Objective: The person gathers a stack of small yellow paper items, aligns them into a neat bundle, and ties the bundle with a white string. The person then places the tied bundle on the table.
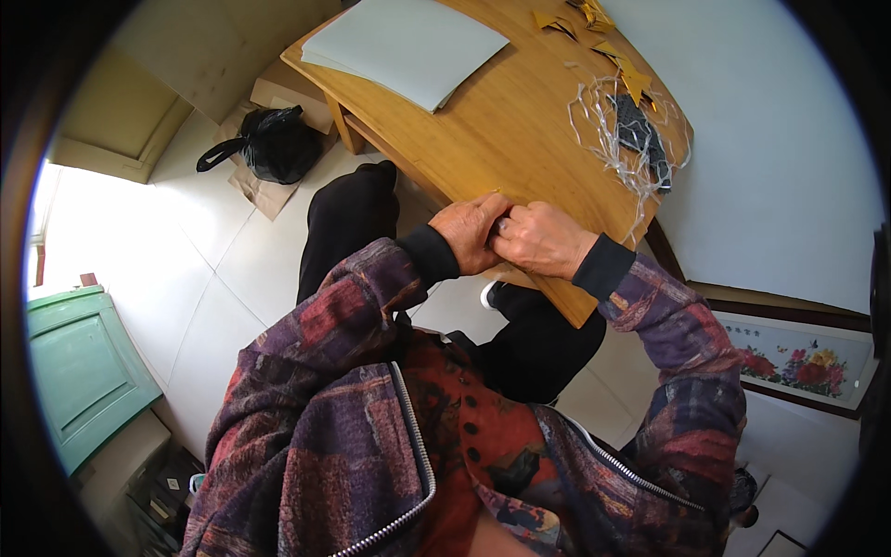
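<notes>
My left hand (pixel 469 232) and my right hand (pixel 545 239) meet at the near edge of the wooden table (pixel 520 130). The fingers of both are curled in and pressed together, knuckle to knuckle. Whatever they pinch is hidden between them, too small to name. Beyond my right hand lies a loose tangle of clear, whitish strips (pixel 603 139), partly over a dark grey patterned piece (pixel 636 130). Golden folded star shapes (pixel 636 82) rest at the table's far right.
A stack of white sheets (pixel 408 46) lies at the far left of the table. On the tiled floor, a black plastic bag (pixel 278 144) sits on brown cardboard (pixel 264 190). A framed flower picture (pixel 798 362) leans at the right, and a green cabinet door (pixel 88 362) stands at the left.
</notes>
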The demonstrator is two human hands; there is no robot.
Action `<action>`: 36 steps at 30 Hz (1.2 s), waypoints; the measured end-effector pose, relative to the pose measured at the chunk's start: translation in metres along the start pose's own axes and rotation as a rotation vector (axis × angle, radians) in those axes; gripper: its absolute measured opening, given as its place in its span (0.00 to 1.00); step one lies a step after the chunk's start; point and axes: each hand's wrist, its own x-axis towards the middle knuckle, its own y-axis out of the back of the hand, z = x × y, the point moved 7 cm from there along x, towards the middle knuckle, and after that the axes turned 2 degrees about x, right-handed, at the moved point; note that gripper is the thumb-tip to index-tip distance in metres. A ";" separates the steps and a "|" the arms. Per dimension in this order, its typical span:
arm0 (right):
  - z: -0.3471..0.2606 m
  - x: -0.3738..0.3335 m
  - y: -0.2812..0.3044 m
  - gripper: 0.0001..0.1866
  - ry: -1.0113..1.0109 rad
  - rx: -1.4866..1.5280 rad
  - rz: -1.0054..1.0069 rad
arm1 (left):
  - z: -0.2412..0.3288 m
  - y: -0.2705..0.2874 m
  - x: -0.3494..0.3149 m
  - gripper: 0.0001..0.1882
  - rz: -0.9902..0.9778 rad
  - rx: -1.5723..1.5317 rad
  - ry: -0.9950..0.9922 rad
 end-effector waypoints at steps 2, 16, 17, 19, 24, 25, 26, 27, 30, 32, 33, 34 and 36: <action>0.003 -0.003 0.003 0.03 -0.010 0.015 0.063 | 0.000 0.000 0.001 0.29 -0.014 -0.005 0.006; 0.011 -0.021 0.009 0.06 -0.244 0.127 0.253 | -0.008 0.001 0.000 0.14 0.060 -0.238 0.064; 0.011 -0.022 0.010 0.06 -0.256 0.131 0.267 | -0.010 -0.002 -0.001 0.12 0.055 -0.279 0.078; 0.012 -0.023 0.009 0.06 -0.278 0.154 0.274 | -0.012 -0.003 -0.001 0.09 0.054 -0.234 0.065; 0.013 -0.025 0.010 0.06 -0.316 0.184 0.297 | -0.011 -0.002 -0.001 0.05 0.091 -0.171 0.018; 0.013 -0.025 0.010 0.06 -0.320 0.186 0.305 | -0.011 -0.001 -0.001 0.05 0.088 -0.164 0.004; 0.013 -0.025 0.010 0.06 -0.330 0.186 0.309 | -0.010 -0.001 -0.001 0.05 0.085 -0.156 -0.011; 0.012 -0.025 0.011 0.06 -0.331 0.182 0.312 | -0.008 0.000 -0.001 0.06 0.095 -0.154 -0.044; 0.010 -0.025 0.011 0.06 -0.321 0.153 0.309 | -0.004 0.001 -0.002 0.07 0.129 -0.148 -0.086; 0.007 -0.025 0.012 0.05 -0.289 0.112 0.308 | -0.004 -0.001 -0.002 0.07 0.136 -0.142 -0.033; 0.006 -0.025 0.013 0.05 -0.285 0.096 0.313 | -0.004 -0.001 -0.003 0.08 0.130 -0.160 -0.010; 0.006 -0.025 0.013 0.05 -0.285 0.084 0.313 | -0.005 -0.002 -0.003 0.08 0.113 -0.177 0.026; 0.006 -0.026 0.013 0.05 -0.296 0.100 0.325 | -0.003 -0.003 -0.003 0.09 0.092 -0.186 0.066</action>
